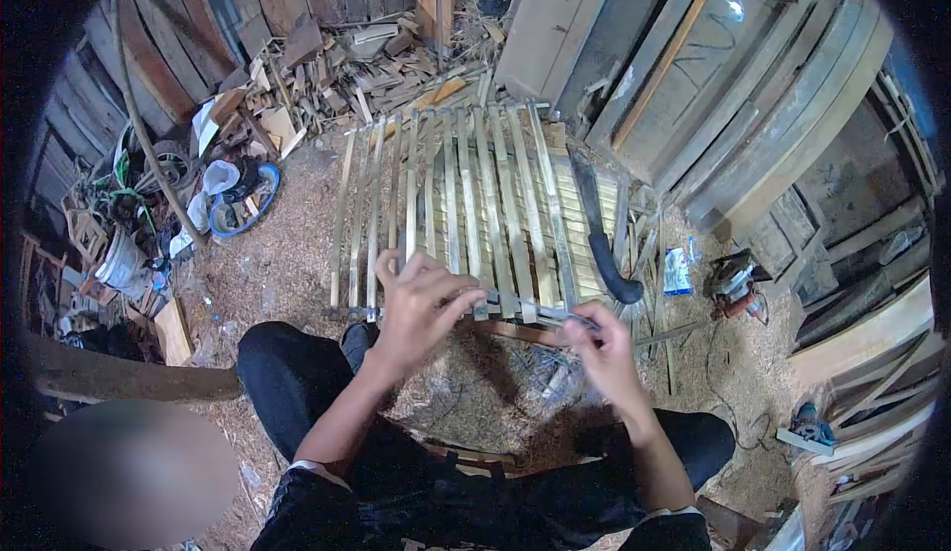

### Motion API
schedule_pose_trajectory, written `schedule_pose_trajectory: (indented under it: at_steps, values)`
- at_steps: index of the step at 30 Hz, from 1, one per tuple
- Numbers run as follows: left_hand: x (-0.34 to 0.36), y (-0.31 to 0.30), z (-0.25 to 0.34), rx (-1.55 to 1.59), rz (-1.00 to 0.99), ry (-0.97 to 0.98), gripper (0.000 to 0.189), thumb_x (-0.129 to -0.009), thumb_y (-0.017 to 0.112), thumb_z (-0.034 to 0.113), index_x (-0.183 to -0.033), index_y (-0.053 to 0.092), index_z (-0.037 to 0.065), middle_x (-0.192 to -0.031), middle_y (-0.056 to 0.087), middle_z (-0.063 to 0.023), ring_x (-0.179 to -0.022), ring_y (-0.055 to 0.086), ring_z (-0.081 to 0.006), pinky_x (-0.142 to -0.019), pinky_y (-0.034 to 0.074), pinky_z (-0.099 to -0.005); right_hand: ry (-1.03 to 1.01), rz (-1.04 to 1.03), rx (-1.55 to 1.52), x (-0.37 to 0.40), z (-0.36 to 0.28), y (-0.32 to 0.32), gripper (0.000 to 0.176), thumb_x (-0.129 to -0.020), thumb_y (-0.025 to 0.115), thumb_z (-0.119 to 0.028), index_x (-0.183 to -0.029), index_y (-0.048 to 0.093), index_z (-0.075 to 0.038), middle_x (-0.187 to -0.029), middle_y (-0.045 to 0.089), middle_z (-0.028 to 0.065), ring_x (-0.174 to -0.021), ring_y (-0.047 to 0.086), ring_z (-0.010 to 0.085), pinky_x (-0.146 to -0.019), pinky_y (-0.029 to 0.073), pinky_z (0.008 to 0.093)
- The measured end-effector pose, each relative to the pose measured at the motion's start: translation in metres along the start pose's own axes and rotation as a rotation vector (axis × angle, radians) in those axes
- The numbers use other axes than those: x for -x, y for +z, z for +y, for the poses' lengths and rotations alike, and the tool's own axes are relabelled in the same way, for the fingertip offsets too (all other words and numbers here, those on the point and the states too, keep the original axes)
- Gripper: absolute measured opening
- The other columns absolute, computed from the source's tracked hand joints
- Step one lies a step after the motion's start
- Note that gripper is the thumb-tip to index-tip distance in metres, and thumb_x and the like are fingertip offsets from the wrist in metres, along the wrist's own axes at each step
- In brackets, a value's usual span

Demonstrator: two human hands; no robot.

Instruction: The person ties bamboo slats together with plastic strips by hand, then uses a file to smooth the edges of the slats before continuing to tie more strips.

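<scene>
A rack of narrow wooden slats lies on the ground in front of me, its slats running away from me. My left hand is over the near edge of the rack, thumb and forefinger pinched together and the other fingers bent and raised. From those fingertips a thin grey strip runs along the near slat ends to my right hand, whose thumb and fingers are closed on its other end. A long dark tool with a curved handle rests along the right side of the slats.
Wood scraps are heaped at the back. A blue basin and a white bucket stand at left. Large boards lean at right, near a power tool and a teal tool. Sawdust covers the floor.
</scene>
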State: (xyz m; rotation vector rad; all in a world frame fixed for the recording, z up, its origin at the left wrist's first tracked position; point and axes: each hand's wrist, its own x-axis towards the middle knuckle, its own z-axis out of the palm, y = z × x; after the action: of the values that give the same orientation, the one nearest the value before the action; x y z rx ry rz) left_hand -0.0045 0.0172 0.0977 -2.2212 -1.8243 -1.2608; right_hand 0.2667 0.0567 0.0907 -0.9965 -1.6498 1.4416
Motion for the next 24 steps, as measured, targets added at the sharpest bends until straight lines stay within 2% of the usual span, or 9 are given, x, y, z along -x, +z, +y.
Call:
schedule_pose_trajectory:
  at_steps: [4,7,9,13,16,19,20,21,24]
  values:
    - [0.001,-0.006,-0.004,-0.086,-0.063,-0.072,0.02,-0.086,0.078,0.039,-0.086,0.081,0.019,-0.076,0.069,0.005,-0.088,0.055,-0.0149,-0.098,0.023,-0.0418,-0.02,0.255,0.18,-0.002,-0.019,-0.017,0.024,-0.103,0.065,-0.023,-0.097,0.067,0.001,-0.077,0.06,-0.0034,-0.072,0.053,0.0032,-0.062,0.041,0.0204]
    - [0.004,0.006,-0.007,-0.054,-0.014,-0.061,0.017,-0.088,0.077,0.033,-0.085,0.079,0.017,-0.075,0.067,0.0052,-0.089,0.055,-0.0149,-0.098,0.023,-0.0406,-0.036,0.321,0.23,-0.004,-0.007,-0.026,0.023,-0.103,0.064,-0.022,-0.096,0.066,0.0,-0.072,0.051,-0.0064,-0.066,0.043,0.0022,-0.057,0.034,0.0227]
    - [0.004,0.012,-0.012,0.352,-0.09,-0.252,0.009,-0.09,0.076,0.024,-0.092,0.077,0.015,-0.083,0.069,0.0045,-0.094,0.06,-0.0141,-0.101,0.025,-0.0417,-0.043,0.345,0.272,-0.004,-0.004,-0.027,0.023,-0.104,0.063,-0.022,-0.095,0.066,-0.001,-0.071,0.049,-0.0067,-0.065,0.04,0.0022,-0.055,0.031,0.0236]
    - [0.004,0.004,-0.012,0.469,-0.318,-0.478,0.012,-0.095,0.071,0.022,-0.098,0.074,0.011,-0.095,0.072,0.0024,-0.1,0.062,-0.0154,-0.104,0.024,-0.0418,-0.032,0.359,0.295,-0.005,0.005,-0.031,0.025,-0.104,0.062,-0.023,-0.094,0.065,-0.001,-0.07,0.048,-0.0069,-0.063,0.039,0.0024,-0.055,0.03,0.0235]
    - [0.006,0.009,-0.015,0.278,-0.393,-0.435,0.022,-0.096,0.071,0.029,-0.106,0.073,0.01,-0.11,0.072,-0.0009,-0.106,0.061,-0.0171,-0.106,0.023,-0.042,0.004,0.348,0.309,-0.002,0.007,-0.033,0.026,-0.104,0.063,-0.024,-0.095,0.066,0.0,-0.069,0.049,-0.006,-0.063,0.039,0.0027,-0.055,0.031,0.0238]
    - [0.004,0.012,-0.002,-0.013,-0.048,-0.169,0.044,-0.095,0.07,0.041,-0.129,0.068,0.014,-0.131,0.066,-0.0041,-0.128,0.051,-0.0211,-0.112,0.017,-0.048,0.037,0.284,0.329,0.0,-0.002,-0.025,0.026,-0.103,0.063,-0.025,-0.097,0.068,-0.001,-0.068,0.053,-0.0043,-0.064,0.045,0.0028,-0.054,0.036,0.0245]
    - [0.004,0.014,0.002,-0.008,-0.051,-0.167,0.044,-0.095,0.07,0.041,-0.129,0.068,0.014,-0.131,0.066,-0.0041,-0.128,0.051,-0.0211,-0.112,0.017,-0.048,0.064,0.235,0.332,0.001,-0.006,-0.021,0.026,-0.103,0.064,-0.026,-0.099,0.069,-0.001,-0.068,0.056,-0.0032,-0.065,0.05,0.0028,-0.054,0.039,0.0249]
    - [0.006,0.016,0.007,-0.04,-0.073,-0.078,0.047,-0.093,0.071,0.042,-0.131,0.067,0.014,-0.133,0.065,-0.0036,-0.13,0.05,-0.0219,-0.113,0.015,-0.0493,-0.071,0.21,0.365,0.002,0.002,-0.016,0.023,-0.102,0.065,-0.023,-0.103,0.071,-0.001,-0.073,0.066,0.0026,-0.066,0.061,0.0078,-0.056,0.047,0.0269]
    - [0.006,0.023,0.028,0.043,-0.121,0.054,0.048,-0.091,0.073,0.041,-0.131,0.067,0.016,-0.126,0.068,-0.0013,-0.129,0.052,-0.0214,-0.114,0.013,-0.0513,-0.148,0.053,0.429,0.003,0.007,0.001,0.019,-0.099,0.067,-0.019,-0.107,0.072,-0.002,-0.082,0.072,0.0077,-0.066,0.066,0.0149,-0.057,0.05,0.0292]
